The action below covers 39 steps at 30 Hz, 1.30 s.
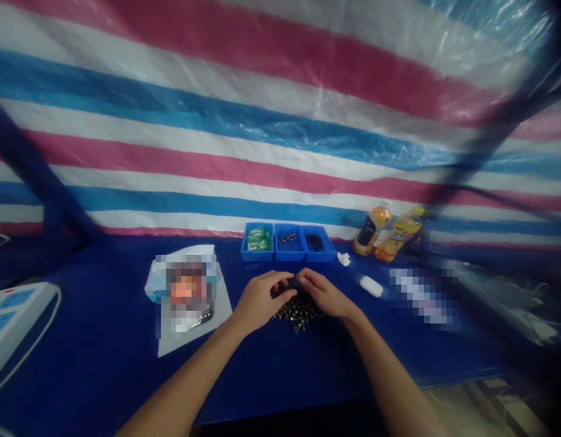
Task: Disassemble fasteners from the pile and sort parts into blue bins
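Fingers point(284, 277) Bent Over Heap of Small Metallic Pieces point(298, 314)

Left hand point(265, 298) and right hand point(324, 292) lean in with fingertips close together; the left thumb stands apart from its curved fingers, the right fingers are bent inward, and whether either hand grips a piece cannot be told. Beneath the fingers and on their near side, the heap spreads over a blue worktop point(284, 376). Just beyond the fingertips stand three blue bins side by side: the left bin point(257, 257) with green packets point(258, 239), the middle bin point(290, 255) with small metallic parts point(288, 238), the right bin point(319, 257) with dark contents point(315, 243). Right of the fingers are a white case point(371, 286), a crumpled tissue point(343, 259) and, farther out, two bottles point(399, 237). Left of them lies a white sheet point(223, 303), its middle blurred. Striped sheeting point(262, 130) hangs behind everything.
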Available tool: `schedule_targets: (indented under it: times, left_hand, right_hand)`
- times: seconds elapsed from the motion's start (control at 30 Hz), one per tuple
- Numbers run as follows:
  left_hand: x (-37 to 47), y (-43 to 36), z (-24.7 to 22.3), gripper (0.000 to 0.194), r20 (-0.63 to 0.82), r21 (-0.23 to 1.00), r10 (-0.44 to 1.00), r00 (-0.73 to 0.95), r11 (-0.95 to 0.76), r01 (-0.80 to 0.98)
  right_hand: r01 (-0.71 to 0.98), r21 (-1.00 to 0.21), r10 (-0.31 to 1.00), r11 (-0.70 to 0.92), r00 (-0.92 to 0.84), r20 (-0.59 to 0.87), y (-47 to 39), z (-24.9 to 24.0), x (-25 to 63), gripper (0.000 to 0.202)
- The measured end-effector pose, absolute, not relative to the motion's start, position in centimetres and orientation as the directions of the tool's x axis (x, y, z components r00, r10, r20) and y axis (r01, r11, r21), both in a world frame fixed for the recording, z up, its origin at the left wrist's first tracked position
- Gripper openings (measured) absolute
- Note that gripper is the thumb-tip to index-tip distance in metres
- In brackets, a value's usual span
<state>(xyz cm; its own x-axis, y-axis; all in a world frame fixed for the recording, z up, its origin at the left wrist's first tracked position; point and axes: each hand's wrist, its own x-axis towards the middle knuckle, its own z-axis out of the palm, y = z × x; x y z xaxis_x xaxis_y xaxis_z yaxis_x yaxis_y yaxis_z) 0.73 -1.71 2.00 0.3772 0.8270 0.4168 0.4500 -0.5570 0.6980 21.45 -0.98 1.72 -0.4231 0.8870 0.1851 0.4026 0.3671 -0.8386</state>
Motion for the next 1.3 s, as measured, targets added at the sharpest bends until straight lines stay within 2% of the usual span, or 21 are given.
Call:
schedule_targets:
  times: [0.1,0.33,0.4,0.5,0.57,0.7,0.77,0.87,0.93,1.07,1.13,1.2,1.3]
  left_hand:
    - [0.8,-1.8,2.1,0.017,0.432,0.691,0.796,0.424,-0.594,0.412]
    - [0.7,-1.7,2.2,0.014,0.468,0.697,0.817,0.336,-0.575,0.427]
    - [0.8,-1.7,2.3,0.016,0.462,0.711,0.825,0.327,-0.564,0.419]
    - [0.8,-1.8,2.3,0.029,0.448,0.749,0.849,0.281,-0.528,0.4]
    - [0.8,-1.9,2.4,0.027,0.445,0.759,0.858,0.255,-0.513,0.402]
    - [0.8,-1.9,2.5,0.022,0.471,0.73,0.845,0.254,-0.535,0.425]
    - [0.7,-1.9,2.6,0.022,0.483,0.717,0.837,0.258,-0.547,0.432]
    - [0.7,-1.9,2.7,0.022,0.486,0.71,0.837,0.251,-0.545,0.446]
    - [0.7,-1.9,2.8,0.022,0.481,0.709,0.841,0.249,-0.54,0.454]
    - [0.6,-1.8,2.8,0.022,0.486,0.702,0.836,0.253,-0.546,0.456]
    - [0.6,-1.8,2.7,0.022,0.494,0.7,0.835,0.243,-0.547,0.459]
    - [0.6,-1.7,2.7,0.022,0.496,0.699,0.836,0.234,-0.544,0.463]
    - [0.5,-1.6,2.6,0.021,0.49,0.7,0.841,0.227,-0.535,0.472]
  right_hand:
    - [0.381,-0.859,0.893,0.341,-0.418,0.169,-1.3,2.0,20.7,0.034]
    - [0.306,-0.91,0.904,0.281,-0.402,0.144,-1.3,2.0,20.2,0.036]
    - [0.241,-0.939,0.914,0.244,-0.38,0.14,-1.1,1.9,20.2,0.036]
    - [0.045,-0.989,0.934,0.139,-0.339,0.115,-0.8,2.1,20.6,0.035]
    - [-0.073,-0.995,0.949,0.075,-0.3,0.093,-0.7,2.6,21.1,0.034]
    - [-0.135,-0.989,0.977,0.055,-0.199,0.081,-0.7,3.1,22.3,0.035]
    - [-0.119,-0.993,0.978,0.006,-0.204,0.03,-0.4,2.7,22.7,0.037]
    - [0.017,-0.992,0.967,-0.126,-0.223,-0.126,0.2,1.7,23.0,0.04]
    - [0.051,-0.986,0.973,-0.156,-0.165,-0.163,0.5,1.2,23.2,0.04]
    - [-0.139,-0.986,0.996,-0.09,0.014,-0.093,0.9,1.0,23.5,0.043]
    - [-0.14,-0.986,0.995,-0.085,0.033,-0.09,1.1,0.9,23.7,0.047]
    - [-0.04,-0.997,0.998,-0.059,0.037,-0.06,1.3,0.6,23.9,0.045]
    - [0.264,-0.958,0.992,0.109,0.032,0.121,1.4,-0.1,23.9,0.034]
